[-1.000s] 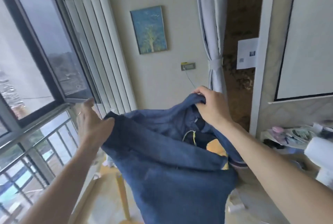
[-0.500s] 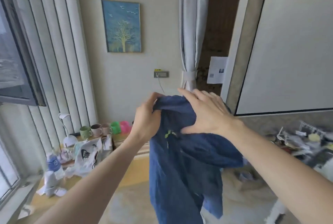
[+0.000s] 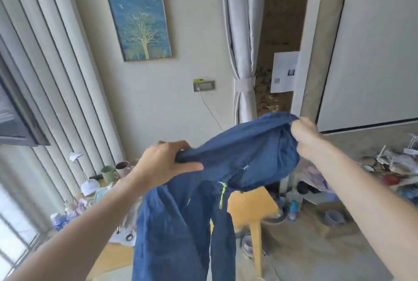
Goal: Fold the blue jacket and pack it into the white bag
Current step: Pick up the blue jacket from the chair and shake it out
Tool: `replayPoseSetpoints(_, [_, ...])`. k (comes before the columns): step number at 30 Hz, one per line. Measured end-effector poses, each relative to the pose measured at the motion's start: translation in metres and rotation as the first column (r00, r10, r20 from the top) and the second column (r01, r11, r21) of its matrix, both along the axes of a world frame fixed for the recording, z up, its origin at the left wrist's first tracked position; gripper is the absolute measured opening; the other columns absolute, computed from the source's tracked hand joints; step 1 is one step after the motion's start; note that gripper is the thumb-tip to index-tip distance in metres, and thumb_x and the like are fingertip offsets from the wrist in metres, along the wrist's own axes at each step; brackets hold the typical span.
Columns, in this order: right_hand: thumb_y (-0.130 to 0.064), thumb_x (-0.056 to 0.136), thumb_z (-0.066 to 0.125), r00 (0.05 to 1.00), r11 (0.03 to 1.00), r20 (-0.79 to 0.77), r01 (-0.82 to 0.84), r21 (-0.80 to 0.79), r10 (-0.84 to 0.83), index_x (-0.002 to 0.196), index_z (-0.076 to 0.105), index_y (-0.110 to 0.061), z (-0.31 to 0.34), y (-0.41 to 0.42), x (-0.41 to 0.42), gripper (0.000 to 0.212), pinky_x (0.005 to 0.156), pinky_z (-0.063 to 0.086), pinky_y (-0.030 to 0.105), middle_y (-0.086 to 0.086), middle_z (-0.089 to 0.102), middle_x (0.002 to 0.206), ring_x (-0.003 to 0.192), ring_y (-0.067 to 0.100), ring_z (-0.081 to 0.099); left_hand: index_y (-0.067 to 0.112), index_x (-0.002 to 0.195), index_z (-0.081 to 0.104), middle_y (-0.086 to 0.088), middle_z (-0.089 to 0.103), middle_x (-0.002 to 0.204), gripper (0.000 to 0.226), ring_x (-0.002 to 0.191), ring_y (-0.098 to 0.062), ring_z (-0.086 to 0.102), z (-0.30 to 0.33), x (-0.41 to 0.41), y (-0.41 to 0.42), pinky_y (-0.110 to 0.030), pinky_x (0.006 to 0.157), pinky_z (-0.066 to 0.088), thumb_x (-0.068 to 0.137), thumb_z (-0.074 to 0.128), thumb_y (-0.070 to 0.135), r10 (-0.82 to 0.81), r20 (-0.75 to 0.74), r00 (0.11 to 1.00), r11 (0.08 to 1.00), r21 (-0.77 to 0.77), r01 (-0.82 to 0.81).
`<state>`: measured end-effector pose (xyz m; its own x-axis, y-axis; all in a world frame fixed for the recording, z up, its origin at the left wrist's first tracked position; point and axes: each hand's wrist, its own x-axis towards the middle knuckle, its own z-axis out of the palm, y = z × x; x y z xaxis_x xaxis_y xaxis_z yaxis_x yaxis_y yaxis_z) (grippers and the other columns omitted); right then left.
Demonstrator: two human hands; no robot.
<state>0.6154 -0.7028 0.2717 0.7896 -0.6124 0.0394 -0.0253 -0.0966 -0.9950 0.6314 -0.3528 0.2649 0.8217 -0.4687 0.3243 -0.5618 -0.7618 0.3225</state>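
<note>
Left hand [image 3: 162, 163] and right hand [image 3: 305, 138] both pinch the blue jacket [image 3: 237, 167], stretched nine-to-two o'clock, body hanging toward six.

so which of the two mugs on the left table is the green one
The green mug is the one further left, nearer the white desk lamp. The pale mug with the dark inside stands just right of it, next to the left hand's wrist.

Your two forearms reach into view from the bottom corners, both bare with no sleeves showing. Your left hand [image 3: 166, 163] and right hand [image 3: 309, 140] are bare as well, without gloves. The right hand is blurred, so its finer detail cannot be made out.
</note>
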Motion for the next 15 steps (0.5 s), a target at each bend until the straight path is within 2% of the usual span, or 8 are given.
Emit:
replayPoseSetpoints(2, [-0.015, 0.104, 0.043, 0.999, 1.000, 0.037, 0.008, 0.023, -0.009, 0.106, 0.063, -0.017, 0.025, -0.009, 0.031, 0.020, 0.070, 0.052, 0.032, 0.010, 0.067, 0.092, 0.073, 0.023, 0.060, 0.036, 0.075, 0.060, 0.008, 0.053, 0.053, 0.048, 0.057, -0.008, 0.052, -0.010, 0.019, -0.004, -0.028, 0.057, 0.043, 0.062, 0.072, 0.080, 0.056, -0.030, 0.998, 0.976, 0.211, -0.049])
replayPoseSetpoints(5, [-0.013, 0.099, 0.042, 0.997, 0.997, 0.036, -0.060, -0.048, 0.062, 0.088, 0.064, -0.017, 0.058, -0.021, 0.072, 0.026, 0.078, 0.055, 0.034, 0.008, 0.066, 0.093, 0.078, 0.025, 0.062, 0.024, 0.089, 0.068, 0.006, 0.063, 0.065, 0.047, 0.071, -0.021, 0.061, -0.021, 0.051, 0.001, -0.037, 0.070, 0.054, 0.066, 0.074, 0.064, 0.181, -0.099, 0.979, 0.927, 0.350, -0.136])
replayPoseSetpoints(7, [-0.015, 0.098, 0.043, 0.995, 0.994, 0.029, -0.099, -0.034, 0.100, 0.089, 0.065, -0.018, 0.074, -0.031, 0.098, 0.024, 0.090, 0.056, 0.041, 0.010, 0.066, 0.097, 0.091, 0.030, 0.065, 0.016, 0.082, 0.068, 0.003, 0.063, 0.067, 0.043, 0.073, -0.022, 0.061, -0.023, 0.071, 0.015, -0.034, 0.070, 0.052, 0.068, 0.075, 0.055, 0.259, -0.138, 0.956, 0.921, 0.334, -0.201])
replayPoseSetpoints(9, [-0.015, 0.099, 0.044, 0.991, 0.993, 0.075, -0.113, 0.031, 0.110, 0.094, 0.063, -0.017, 0.091, -0.040, 0.125, 0.020, 0.088, 0.057, 0.042, 0.009, 0.066, 0.099, 0.094, 0.030, 0.066, 0.012, 0.068, 0.061, 0.003, 0.054, 0.062, 0.038, 0.064, -0.009, 0.051, -0.024, 0.083, 0.031, -0.018, 0.061, 0.042, 0.077, 0.079, 0.044, 0.314, -0.223, 0.923, 0.921, 0.308, -0.239])
replayPoseSetpoints(10, [-0.015, 0.098, 0.045, 0.987, 0.991, 0.122, -0.114, 0.065, 0.105, 0.092, 0.064, -0.018, 0.099, -0.045, 0.143, 0.019, 0.084, 0.059, 0.041, 0.009, 0.068, 0.100, 0.093, 0.030, 0.068, 0.013, 0.070, 0.064, 0.000, 0.058, 0.062, 0.032, 0.066, -0.006, 0.052, -0.025, 0.089, 0.040, -0.014, 0.062, 0.042, 0.081, 0.078, 0.040, 0.318, -0.274, 0.908, 0.927, 0.289, -0.238])
replayPoseSetpoints(12, [-0.020, 0.093, 0.050, 0.971, 0.983, 0.195, -0.160, 0.087, 0.140, 0.105, 0.068, -0.016, 0.121, -0.059, 0.189, 0.022, 0.074, 0.060, 0.034, 0.007, 0.072, 0.108, 0.095, 0.025, 0.072, 0.023, 0.082, 0.076, -0.002, 0.073, 0.073, 0.020, 0.077, -0.014, 0.068, -0.027, 0.106, 0.058, -0.028, 0.076, 0.055, 0.080, 0.075, 0.043, 0.291, -0.358, 0.887, 0.953, 0.191, -0.236])
replayPoseSetpoints(14, [-0.028, 0.087, 0.053, 0.960, 0.977, 0.210, -0.201, 0.066, 0.183, 0.129, 0.063, -0.012, 0.133, -0.078, 0.258, 0.047, 0.075, 0.060, 0.028, 0.003, 0.071, 0.115, 0.094, 0.017, 0.072, 0.036, 0.087, 0.079, 0.009, 0.079, 0.081, 0.005, 0.083, -0.014, 0.075, -0.025, 0.124, 0.074, -0.037, 0.082, 0.058, 0.084, 0.077, 0.033, 0.315, -0.381, 0.869, 0.949, 0.117, -0.293])
replayPoseSetpoints(15, [-0.029, 0.089, 0.053, 0.958, 0.974, 0.210, -0.213, 0.072, 0.194, 0.132, 0.061, -0.011, 0.135, -0.088, 0.300, 0.047, 0.070, 0.060, 0.022, 0.000, 0.071, 0.112, 0.089, 0.012, 0.071, 0.037, 0.091, 0.080, 0.012, 0.081, 0.085, 0.014, 0.087, -0.014, 0.075, -0.023, 0.138, 0.081, -0.038, 0.085, 0.058, 0.086, 0.077, 0.024, 0.337, -0.387, 0.858, 0.940, 0.095, -0.327])
